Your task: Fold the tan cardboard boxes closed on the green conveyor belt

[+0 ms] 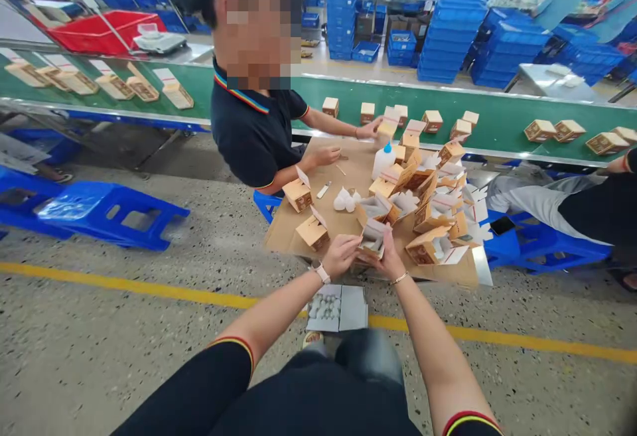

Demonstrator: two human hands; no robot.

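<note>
An open cardboard box with a pale inside is held between my two hands at the near edge of the cardboard-covered table. My left hand grips its left side, and my right hand holds its right side. Just beyond it lie several white rounded pieces. Two closed boxes, one nearer and one farther, stand to the left with flaps raised. Several open boxes crowd the right side. A white bottle with a blue tip stands behind.
Across the table, a person touches a small box. A green conveyor carrying boxes runs behind. Below the near edge sits a carton of pale round items. Blue stools stand left; another person sits at right.
</note>
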